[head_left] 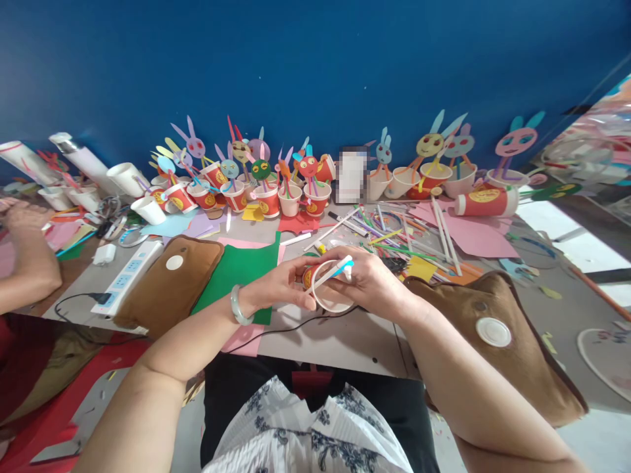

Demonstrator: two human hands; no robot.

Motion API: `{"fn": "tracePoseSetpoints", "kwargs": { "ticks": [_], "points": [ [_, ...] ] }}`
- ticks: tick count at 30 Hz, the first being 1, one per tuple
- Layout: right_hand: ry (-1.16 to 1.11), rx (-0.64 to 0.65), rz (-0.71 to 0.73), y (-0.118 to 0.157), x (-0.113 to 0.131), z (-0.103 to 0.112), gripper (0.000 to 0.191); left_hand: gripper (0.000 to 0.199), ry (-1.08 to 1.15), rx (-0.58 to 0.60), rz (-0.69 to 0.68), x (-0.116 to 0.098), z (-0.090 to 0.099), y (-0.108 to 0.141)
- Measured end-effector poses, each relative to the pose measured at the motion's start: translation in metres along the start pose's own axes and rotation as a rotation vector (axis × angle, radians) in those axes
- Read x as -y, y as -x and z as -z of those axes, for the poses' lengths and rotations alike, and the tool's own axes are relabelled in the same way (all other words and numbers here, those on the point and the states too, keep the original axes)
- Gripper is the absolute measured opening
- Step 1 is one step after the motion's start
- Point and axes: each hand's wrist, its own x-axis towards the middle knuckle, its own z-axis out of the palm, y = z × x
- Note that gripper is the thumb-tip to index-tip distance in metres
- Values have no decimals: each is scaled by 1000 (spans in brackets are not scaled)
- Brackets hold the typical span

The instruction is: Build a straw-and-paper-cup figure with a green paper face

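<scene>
A paper cup (333, 302) with a pale rim and a red side is held above the table's front part, its opening turned up toward me. My left hand (283, 286) wraps round the cup's left side, thumb near the rim. On the right side, my right hand (371, 279) is closed on the cup and on a white stick (330, 274) that lies across the opening. Something small and blue shows at the stick's upper end, by my right fingers. Green paper (246, 272) lies to the left of the cup.
Decorated cups (266, 201) with paper rabbit heads line the blue wall. Loose sticks (389, 240) lie behind my hands. Brown cushions (170, 279) flank them. A power strip (127, 279) sits left; another person's arm (29, 256) is at the far left. A black cable crosses the table's front.
</scene>
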Motion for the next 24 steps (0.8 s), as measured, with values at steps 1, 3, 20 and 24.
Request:
{"fn": "tracePoseSetpoints", "kwargs": {
  "ticks": [1, 3, 20, 24],
  "points": [
    [19, -3, 12, 0, 1, -1, 16, 86, -22, -7, -13, 0, -2, 0],
    [42, -14, 28, 0, 3, -3, 17, 88, -73, -50, -23, 1, -3, 0],
    [-136, -133, -7, -1, 12, 7, 9, 68, -151, -69, -3, -7, 1, -2],
    [-86, -250, -24, -1, 14, 8, 13, 66, -135, -49, 38, -7, 1, -1]
  ]
}}
